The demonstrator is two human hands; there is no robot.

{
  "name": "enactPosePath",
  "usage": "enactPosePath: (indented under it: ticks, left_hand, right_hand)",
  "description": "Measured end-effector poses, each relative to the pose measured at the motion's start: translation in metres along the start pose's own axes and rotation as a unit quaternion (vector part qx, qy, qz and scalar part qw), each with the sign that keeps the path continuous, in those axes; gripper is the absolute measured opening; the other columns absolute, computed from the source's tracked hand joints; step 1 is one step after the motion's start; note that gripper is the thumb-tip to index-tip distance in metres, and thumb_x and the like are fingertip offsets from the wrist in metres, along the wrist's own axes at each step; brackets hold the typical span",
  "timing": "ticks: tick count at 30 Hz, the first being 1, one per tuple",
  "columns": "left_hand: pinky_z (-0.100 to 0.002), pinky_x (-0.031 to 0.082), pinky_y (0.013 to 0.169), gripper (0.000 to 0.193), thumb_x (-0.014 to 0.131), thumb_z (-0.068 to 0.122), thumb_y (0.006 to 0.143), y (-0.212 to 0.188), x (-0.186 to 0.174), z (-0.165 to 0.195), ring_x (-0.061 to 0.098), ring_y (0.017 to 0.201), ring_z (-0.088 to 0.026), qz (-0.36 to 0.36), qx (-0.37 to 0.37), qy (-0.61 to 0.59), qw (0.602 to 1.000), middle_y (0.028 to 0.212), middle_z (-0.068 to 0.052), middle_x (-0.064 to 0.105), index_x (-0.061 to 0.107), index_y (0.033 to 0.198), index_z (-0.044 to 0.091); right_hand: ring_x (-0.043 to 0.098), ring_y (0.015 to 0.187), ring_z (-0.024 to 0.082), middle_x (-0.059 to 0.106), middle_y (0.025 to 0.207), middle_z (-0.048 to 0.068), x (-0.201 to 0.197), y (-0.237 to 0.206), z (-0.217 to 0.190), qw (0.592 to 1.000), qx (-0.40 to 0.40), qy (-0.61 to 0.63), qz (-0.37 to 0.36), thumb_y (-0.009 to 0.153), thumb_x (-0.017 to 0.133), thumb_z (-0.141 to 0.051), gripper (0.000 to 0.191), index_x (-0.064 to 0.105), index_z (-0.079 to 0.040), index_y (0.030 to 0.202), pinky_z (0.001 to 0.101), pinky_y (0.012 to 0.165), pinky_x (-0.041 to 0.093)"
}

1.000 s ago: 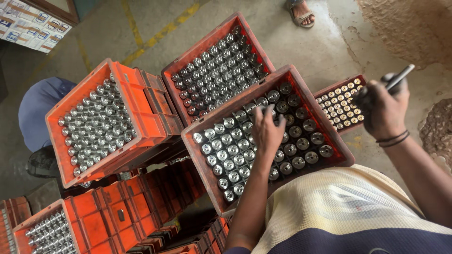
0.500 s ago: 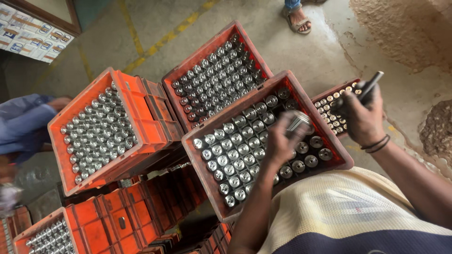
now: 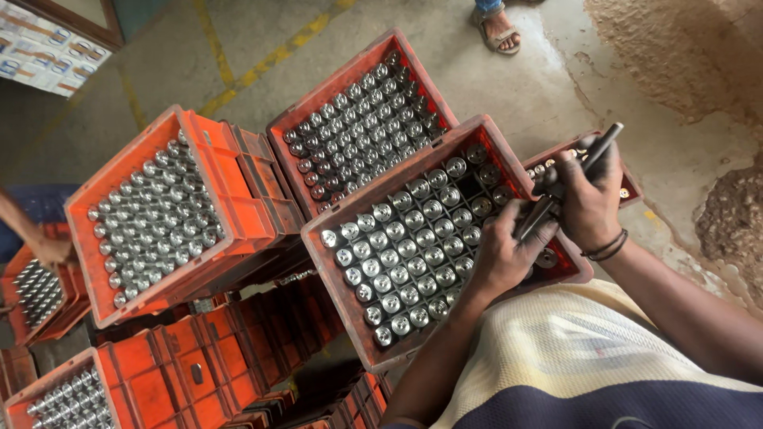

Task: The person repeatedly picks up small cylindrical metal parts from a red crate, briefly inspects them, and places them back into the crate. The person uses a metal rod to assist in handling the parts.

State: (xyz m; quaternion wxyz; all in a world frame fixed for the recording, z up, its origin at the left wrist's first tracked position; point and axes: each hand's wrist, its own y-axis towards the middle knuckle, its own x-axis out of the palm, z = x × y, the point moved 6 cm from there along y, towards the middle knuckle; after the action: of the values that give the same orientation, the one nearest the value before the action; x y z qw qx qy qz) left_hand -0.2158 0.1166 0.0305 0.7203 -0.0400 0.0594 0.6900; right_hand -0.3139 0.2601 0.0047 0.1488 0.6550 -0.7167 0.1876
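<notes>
**Q:** What did you hold, and where was it?

**A:** My right hand was closed around a dark metal rod, right of centre in the frame, above the red crate of shiny metal cylinders. My left hand was curled at the rod's lower end.

**Q:** How did it handle?

**A:** I judged it stiff, solid and fairly heavy for its width. A bare steel finish would probably be slick, so the mid-shaft was the place to hold it, with the second hand steadying the tip.

**Q:** What could not be made out?

**A:** The rod's lower tip was hidden behind my left fingers; whether that grip pinched it or a cylinder, I could not tell. The small crate behind my right hand was mostly covered. Another person's arm was cut off at the left edge.
</notes>
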Motion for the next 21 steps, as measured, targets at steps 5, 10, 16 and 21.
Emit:
enactPosePath:
  ticks: [5,10,16,21]
  left_hand:
    - [-0.037,0.065,0.069,0.034,0.071,0.026,0.098,-0.005,-0.041,-0.016,0.077,0.084,-0.025,0.06,-0.051,0.158,0.984,0.104,-0.015,0.076,0.058,0.122,0.005]
    - [-0.037,0.063,0.067,0.047,0.082,0.016,0.082,0.026,-0.075,-0.056,0.07,0.086,-0.027,0.171,-0.006,0.362,0.916,0.115,-0.021,0.063,0.067,0.124,0.001]
    - [-0.035,0.058,0.051,0.055,0.087,0.027,0.073,0.066,-0.047,-0.095,0.066,0.073,-0.023,0.13,-0.059,0.4,0.905,0.109,-0.015,0.063,0.07,0.118,0.0]
    - [-0.036,0.059,0.068,0.036,0.089,0.038,0.074,0.085,-0.062,-0.075,0.069,0.078,-0.019,0.131,-0.001,0.409,0.903,0.095,-0.004,0.071,0.075,0.094,0.011]
  right_hand:
    - [0.063,0.077,0.016,0.057,0.091,0.006,-0.068,0.067,-0.081,0.992,-0.114,0.052,0.033,0.114,0.062,-0.002,0.02,0.043,-0.009,0.114,0.0327,0.073,0.058]
    - [0.062,0.073,0.019,0.056,0.087,0.009,-0.119,0.073,-0.063,0.995,-0.07,0.068,0.007,0.113,0.058,0.005,0.021,0.041,-0.008,0.112,0.0368,0.074,0.058]
    - [0.061,0.069,0.02,0.058,0.085,0.012,-0.098,0.038,-0.012,0.991,0.033,0.126,0.014,0.111,0.056,0.011,0.025,0.037,-0.006,0.113,0.0366,0.07,0.057]
    - [0.068,0.079,0.023,0.063,0.093,0.014,-0.096,0.021,0.014,0.993,0.088,0.073,0.038,0.113,0.061,0.004,0.029,0.04,-0.006,0.13,0.0412,0.073,0.063]
